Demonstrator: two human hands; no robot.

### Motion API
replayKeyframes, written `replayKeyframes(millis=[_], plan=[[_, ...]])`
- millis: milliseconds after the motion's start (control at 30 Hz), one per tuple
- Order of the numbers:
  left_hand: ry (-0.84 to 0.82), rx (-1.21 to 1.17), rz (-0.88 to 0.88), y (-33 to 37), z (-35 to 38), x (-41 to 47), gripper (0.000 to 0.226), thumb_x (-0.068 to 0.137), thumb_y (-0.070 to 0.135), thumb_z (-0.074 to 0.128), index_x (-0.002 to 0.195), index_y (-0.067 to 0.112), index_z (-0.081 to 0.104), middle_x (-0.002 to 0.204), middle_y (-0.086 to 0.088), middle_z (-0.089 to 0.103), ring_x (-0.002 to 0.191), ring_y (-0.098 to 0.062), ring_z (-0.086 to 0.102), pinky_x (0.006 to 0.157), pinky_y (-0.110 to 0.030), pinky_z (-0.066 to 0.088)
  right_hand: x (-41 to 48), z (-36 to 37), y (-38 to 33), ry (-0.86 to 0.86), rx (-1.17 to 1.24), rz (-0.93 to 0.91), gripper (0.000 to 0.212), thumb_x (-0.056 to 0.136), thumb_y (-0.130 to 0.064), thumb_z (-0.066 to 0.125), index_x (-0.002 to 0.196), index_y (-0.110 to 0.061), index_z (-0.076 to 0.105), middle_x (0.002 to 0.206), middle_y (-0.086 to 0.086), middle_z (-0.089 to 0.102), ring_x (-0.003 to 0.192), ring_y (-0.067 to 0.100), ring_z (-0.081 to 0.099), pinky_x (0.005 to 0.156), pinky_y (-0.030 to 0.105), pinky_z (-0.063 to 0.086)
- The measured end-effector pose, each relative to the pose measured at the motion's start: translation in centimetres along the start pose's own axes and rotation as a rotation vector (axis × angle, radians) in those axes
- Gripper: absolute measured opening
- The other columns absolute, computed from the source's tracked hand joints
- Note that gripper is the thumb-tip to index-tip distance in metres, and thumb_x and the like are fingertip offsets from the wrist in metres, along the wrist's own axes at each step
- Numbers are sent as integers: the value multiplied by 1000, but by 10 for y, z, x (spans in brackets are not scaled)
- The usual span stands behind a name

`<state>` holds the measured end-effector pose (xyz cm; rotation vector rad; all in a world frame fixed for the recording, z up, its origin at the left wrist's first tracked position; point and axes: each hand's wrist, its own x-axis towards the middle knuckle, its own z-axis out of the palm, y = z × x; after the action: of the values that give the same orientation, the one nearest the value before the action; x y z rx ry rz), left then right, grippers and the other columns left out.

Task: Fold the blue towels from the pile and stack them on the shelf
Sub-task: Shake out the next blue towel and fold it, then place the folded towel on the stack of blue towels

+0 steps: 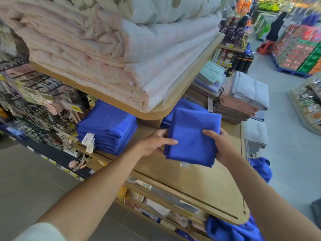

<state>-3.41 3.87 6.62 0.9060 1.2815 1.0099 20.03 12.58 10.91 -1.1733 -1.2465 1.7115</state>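
Over shelf (199, 185), I hold folded towel (191, 136).
L hand (156, 141), R hand (218, 145) grip opp. edges; keep flat, square it w/ stack (107, 126).

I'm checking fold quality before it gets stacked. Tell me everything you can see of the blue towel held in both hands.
The blue towel is a royal-blue cloth, soft and matte, folded into a layered rectangle with a small white label at its near edge. The left hand holds its left side and the right hand holds its right side. It lies flat over the wooden shelf, its far end over other blue towels.
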Motion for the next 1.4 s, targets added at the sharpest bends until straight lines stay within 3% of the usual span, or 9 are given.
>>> replayKeyframes(millis=[200,333,433,600,733,833,1100,1200,1400], plan=[[132,-549,42,50,-1,55,39,86,30,77,123,23,67,120,-3,73,105,-22,71,76,-36,61,79,5,-44,23,181,-32,36,85,-20,79,119,-17,68,112,5,78,100,25,76,80,41,63],[326,-590,-188,28,10,84,37,87,39,74,119,25,63,122,-3,66,107,-24,64,76,-38,55,121,8,-23,83,35,159,51,83,-34,83,126,-20,61,107,-3,67,90,16,64,63,27,52],[347,-587,-222,5,13,93,32,90,44,71,117,27,62,125,3,67,106,-18,65,79,-37,53,141,1,6,198,-57,116,22,87,-14,78,98,-16,58,98,5,60,67,12,56,40,18,43],[404,-576,-206,10,17,92,31,92,47,69,116,30,61,113,4,69,108,-20,64,79,-36,52,158,-8,11,190,-148,-30,36,89,-1,72,122,-10,61,109,9,68,92,23,66,58,29,51],[578,-164,-128,-2,44,74,19,97,41,63,101,24,60,100,-2,68,83,-20,68,73,-36,52,153,-33,-3,223,-114,-41,65,92,-5,71,151,-11,42,124,9,60,99,20,63,81,32,55],[582,366,73,-30,72,55,15,97,32,59,107,21,61,102,2,67,92,-20,66,79,-33,51,130,-70,-9,271,-150,-69,42,94,-12,71,134,-14,59,117,5,64,101,19,65,78,31,56],[26,1191,524,-80,180,50,36,96,45,44,127,36,61,143,9,51,138,-15,40,119,-45,27,12,-200,49,493,-452,-116,14,91,-3,65,95,-12,74,67,-12,71,56,1,62,56,21,53],[-26,1420,422,-86,216,61,52,96,58,33,146,42,37,163,8,27,153,-19,18,120,-62,5,-25,-236,100,528,-636,30,19,91,-2,62,106,-7,74,81,-5,71,55,3,61,59,26,51],[69,1508,401,-96,228,71,58,94,63,24,149,44,28,165,10,23,154,-18,14,118,-65,0,-54,-253,168,361,-792,323,48,89,0,60,135,-10,53,117,11,62,76,25,65,66,35,56]])
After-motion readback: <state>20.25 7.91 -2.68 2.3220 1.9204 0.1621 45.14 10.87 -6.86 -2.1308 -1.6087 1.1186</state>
